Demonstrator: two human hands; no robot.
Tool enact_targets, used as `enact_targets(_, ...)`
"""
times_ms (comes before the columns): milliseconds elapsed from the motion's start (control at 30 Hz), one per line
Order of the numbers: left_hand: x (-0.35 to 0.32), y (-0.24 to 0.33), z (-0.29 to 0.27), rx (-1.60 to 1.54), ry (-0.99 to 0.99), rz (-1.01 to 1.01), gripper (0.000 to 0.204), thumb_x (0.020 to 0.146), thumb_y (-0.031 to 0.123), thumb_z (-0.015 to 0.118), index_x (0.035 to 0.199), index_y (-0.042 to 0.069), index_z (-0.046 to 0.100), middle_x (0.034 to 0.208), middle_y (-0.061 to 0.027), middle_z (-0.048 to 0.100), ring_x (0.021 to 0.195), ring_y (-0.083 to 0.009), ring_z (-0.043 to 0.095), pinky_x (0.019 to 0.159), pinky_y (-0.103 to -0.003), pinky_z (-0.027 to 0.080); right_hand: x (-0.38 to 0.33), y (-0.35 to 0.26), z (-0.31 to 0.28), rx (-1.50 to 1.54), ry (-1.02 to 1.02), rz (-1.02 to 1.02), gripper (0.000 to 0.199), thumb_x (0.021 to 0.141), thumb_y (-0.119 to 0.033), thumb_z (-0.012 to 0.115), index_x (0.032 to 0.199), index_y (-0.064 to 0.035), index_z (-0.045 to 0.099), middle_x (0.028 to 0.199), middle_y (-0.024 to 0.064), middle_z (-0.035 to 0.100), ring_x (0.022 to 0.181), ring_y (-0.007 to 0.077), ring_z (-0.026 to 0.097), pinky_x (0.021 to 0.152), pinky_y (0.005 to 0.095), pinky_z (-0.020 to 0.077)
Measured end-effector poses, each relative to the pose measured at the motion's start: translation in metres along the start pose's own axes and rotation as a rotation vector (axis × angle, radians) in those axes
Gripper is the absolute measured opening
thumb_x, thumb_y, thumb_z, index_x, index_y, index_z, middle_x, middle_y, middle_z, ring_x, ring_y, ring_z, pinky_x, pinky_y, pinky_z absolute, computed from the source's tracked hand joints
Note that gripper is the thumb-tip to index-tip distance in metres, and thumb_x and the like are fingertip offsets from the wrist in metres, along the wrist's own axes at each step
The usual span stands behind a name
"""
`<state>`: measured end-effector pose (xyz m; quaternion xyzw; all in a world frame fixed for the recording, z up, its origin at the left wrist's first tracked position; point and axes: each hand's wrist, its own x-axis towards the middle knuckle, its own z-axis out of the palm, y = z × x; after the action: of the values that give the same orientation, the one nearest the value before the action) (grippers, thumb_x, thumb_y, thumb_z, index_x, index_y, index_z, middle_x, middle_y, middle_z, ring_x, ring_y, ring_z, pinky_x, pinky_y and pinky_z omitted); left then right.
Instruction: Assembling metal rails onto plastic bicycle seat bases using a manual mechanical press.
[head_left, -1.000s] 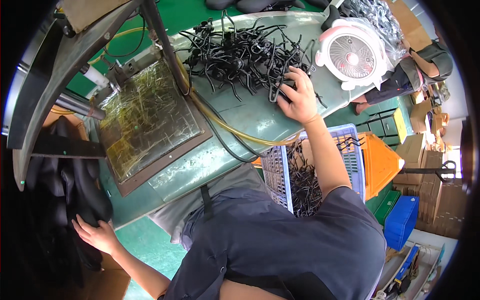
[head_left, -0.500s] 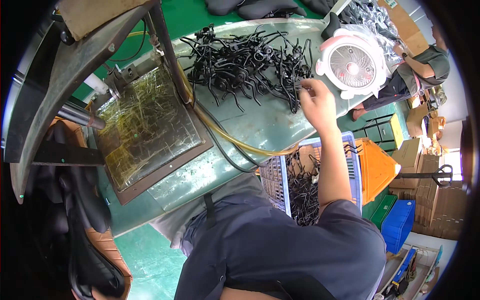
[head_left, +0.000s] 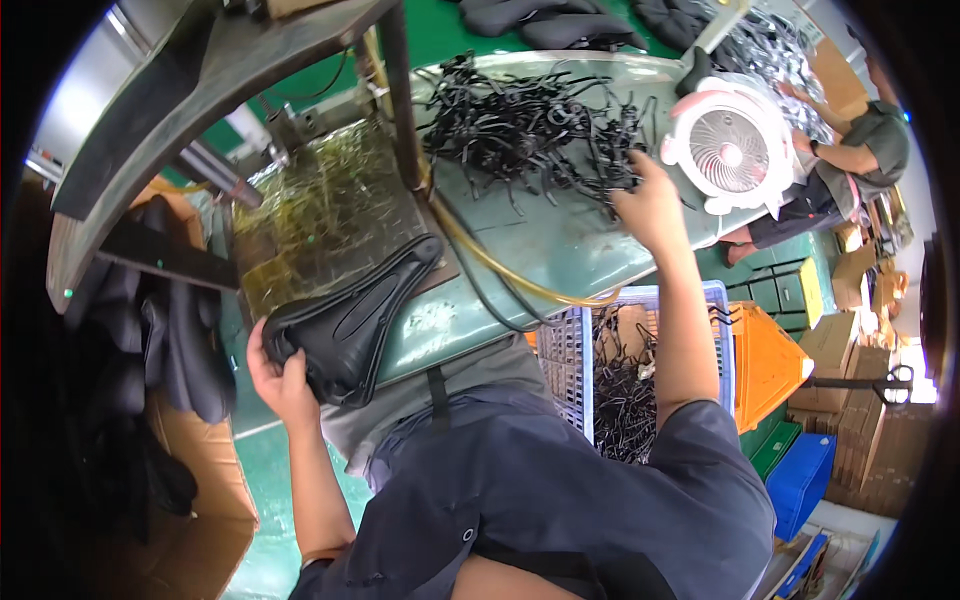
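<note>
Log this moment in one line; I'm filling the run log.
left hand: holds black saddle | right hand: in black wire parts | fan beside

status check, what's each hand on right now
Left hand grips black bicycle saddle at bench edge. Right hand in pile of black wire parts. White fan close beside right hand.

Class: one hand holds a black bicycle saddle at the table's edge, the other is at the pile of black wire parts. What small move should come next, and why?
Probably the right hand should close on one piece from the pile of black wire parts and bring it toward the saddle. The left hand already grips the saddle's wide end, its nose lying on the green table, while the right hand sits at the pile's edge.
</note>
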<state>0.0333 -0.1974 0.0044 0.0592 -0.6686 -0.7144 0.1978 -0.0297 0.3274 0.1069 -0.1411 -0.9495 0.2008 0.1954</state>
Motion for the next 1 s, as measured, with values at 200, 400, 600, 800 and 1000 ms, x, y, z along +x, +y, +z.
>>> enact_targets(200, 0.038, 0.046, 0.01, 0.711, -0.356, 0.485, 0.067, 0.08, -0.007, 0.071, 0.145, 0.0, 0.059, 0.148, -0.0196, 0.06, 0.141, -0.0345, 0.057, 0.121, -0.042, 0.043, -0.058, -0.003, -0.003, 0.157, 0.285, -0.063, 0.074, 0.081, 0.015, 0.061, 0.154, 0.0, 0.056, 0.131, 0.019, 0.064, 0.105, 0.0302, 0.066, 0.093, 0.0387, 0.0556)
enact_targets(400, 0.049, 0.038, 0.02, 0.7, -0.414, 0.467, 0.053, 0.082, -0.005, 0.07, 0.134, -0.001, 0.066, 0.136, -0.0206, 0.068, 0.129, -0.0386, 0.065, 0.114, -0.043, 0.048, -0.113, 0.033, 0.039, 0.028, -0.02, -0.613, 0.066, 0.081, 0.009, 0.064, 0.147, 0.0025, 0.058, 0.121, 0.0244, 0.06, 0.112, 0.0455, 0.059, 0.102, 0.0494, 0.0506)
enact_targets(600, 0.05, 0.031, 0.016, 0.693, -0.377, 0.499, 0.046, 0.082, -0.006, 0.066, 0.129, -0.005, 0.066, 0.132, -0.0218, 0.069, 0.124, -0.037, 0.067, 0.112, -0.043, 0.049, -0.094, 0.001, 0.041, 0.0, 0.14, -0.42, 0.082, 0.083, -0.023, 0.087, 0.152, 0.002, 0.051, 0.132, 0.025, 0.055, 0.111, 0.0425, 0.06, 0.101, 0.0506, 0.0501)
enact_targets(800, 0.047, 0.013, 0.009, 0.511, -0.314, 0.37, 0.047, 0.081, -0.008, 0.058, 0.127, -0.005, 0.066, 0.131, -0.0209, 0.069, 0.123, -0.0353, 0.067, 0.113, -0.042, 0.048, -0.085, -0.032, 0.072, -0.045, -0.143, -0.159, 0.092, 0.084, -0.036, 0.091, 0.154, 0.0017, 0.045, 0.141, 0.0284, 0.054, 0.118, 0.0507, 0.064, 0.098, 0.0525, 0.0572)
enact_targets(1000, 0.044, 0.016, 0.014, 0.602, -0.244, 0.442, 0.048, 0.079, -0.008, 0.058, 0.126, -0.005, 0.066, 0.132, -0.0211, 0.069, 0.123, -0.0347, 0.067, 0.114, -0.042, 0.048, -0.084, -0.016, 0.042, 0.179, -0.139, -0.154, 0.07, 0.087, -0.02, 0.082, 0.149, -0.0058, 0.052, 0.126, 0.0213, 0.063, 0.107, 0.0445, 0.07, 0.091, 0.0498, 0.0586)
